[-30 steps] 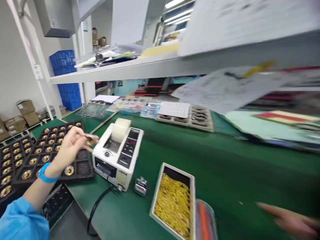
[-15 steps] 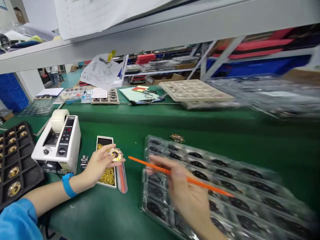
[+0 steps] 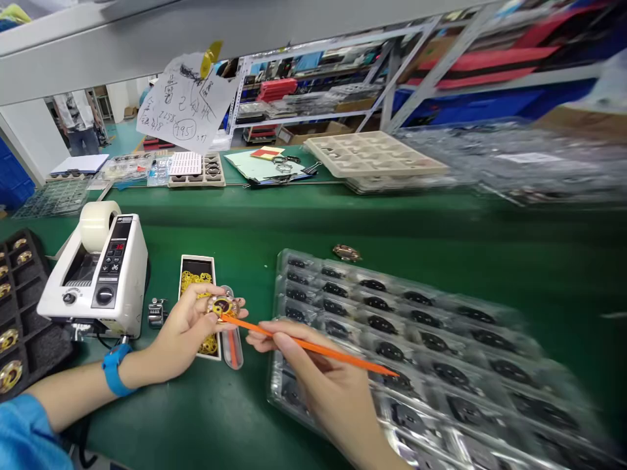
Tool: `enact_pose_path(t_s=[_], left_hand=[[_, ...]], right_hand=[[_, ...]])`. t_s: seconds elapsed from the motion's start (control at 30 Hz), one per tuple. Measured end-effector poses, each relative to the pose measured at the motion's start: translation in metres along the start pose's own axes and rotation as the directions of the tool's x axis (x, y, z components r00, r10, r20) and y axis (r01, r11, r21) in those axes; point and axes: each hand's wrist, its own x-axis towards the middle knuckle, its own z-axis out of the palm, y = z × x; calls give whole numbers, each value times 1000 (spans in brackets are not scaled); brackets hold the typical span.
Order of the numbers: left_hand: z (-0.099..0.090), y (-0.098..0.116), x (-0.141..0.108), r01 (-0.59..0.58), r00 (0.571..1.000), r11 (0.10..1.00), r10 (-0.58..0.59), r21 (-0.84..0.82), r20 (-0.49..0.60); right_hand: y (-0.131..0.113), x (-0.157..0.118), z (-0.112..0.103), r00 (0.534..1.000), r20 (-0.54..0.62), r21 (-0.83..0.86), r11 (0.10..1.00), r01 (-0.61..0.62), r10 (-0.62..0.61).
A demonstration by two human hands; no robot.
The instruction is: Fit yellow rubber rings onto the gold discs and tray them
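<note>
My left hand (image 3: 183, 333) pinches a round gold part with a clear rim (image 3: 223, 305) between thumb and fingers. A thin orange stick (image 3: 321, 350) lies in the closed fingers of my right hand (image 3: 333, 391), and its pointed tip meets the face of the round part. Behind my left hand, partly covered, stands a narrow white box (image 3: 214, 275) of yellow ring-shaped pieces (image 3: 196, 279). Beside it a slim clear case (image 3: 233, 352) shows something orange inside. Under my right hand, clear trays (image 3: 294, 258) carry rows of black oval parts (image 3: 380, 324).
A white tape dispenser (image 3: 105, 274) and a small metal counter (image 3: 157, 313) stand left, beside a black tray (image 3: 46, 326) of gold parts. Another round part (image 3: 346, 252) lies behind the clear trays. A shelf beam (image 3: 161, 39) crosses overhead; a beige tray (image 3: 377, 153) sits at the back.
The orange stick has moved left with my right hand, and its tip now touches the round part. My left hand has tilted that part slightly. The whole view has shifted a little.
</note>
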Motion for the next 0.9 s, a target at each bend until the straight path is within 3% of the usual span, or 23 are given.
enact_pose_path(t_s=[0.07,0.17,0.2,0.27,0.37,0.4,0.47,0.53,0.67,0.73,0.83,0.9], left_hand=[[0,2,1,15,1000,1000,-15,-13,-9],[2,8,2,65,997,997,-66,-40,-43],[3,10,2,89,994,995,-92,-50,-55],[4,12,2,139,986,988,-144,-64,-85],[4,14,2,210,965,975,-218,-69,-144],[4,13,3,228,958,971,-236,-72,-162],[3,12,3,247,950,965,-259,-87,-176],[4,10,3,236,955,966,-251,-105,-159],[7,3,-1,187,977,978,-194,-93,-86],[8,-1,-4,176,982,982,-181,-74,-57],[10,-4,-6,185,981,981,-188,-56,-53],[10,-5,-6,206,974,977,-210,-57,-81]], right_hand=[[5,1,-2,999,25,17,999,29,-29],[6,3,-8,957,166,-87,964,253,-237],[5,4,-11,915,240,-145,920,365,-325],[2,5,-16,780,401,-251,762,598,-480],[0,6,-21,571,587,-340,465,817,-575],[0,7,-22,529,625,-352,397,848,-574],[0,7,-22,492,654,-364,330,871,-575],[0,5,-20,519,614,-383,351,854,-594],[-2,-1,-13,740,371,-493,556,669,-562],[-4,-3,-8,812,250,-510,641,573,-527],[-3,-4,-4,819,228,-498,659,563,-527],[1,-3,-3,760,309,-514,572,639,-571]])
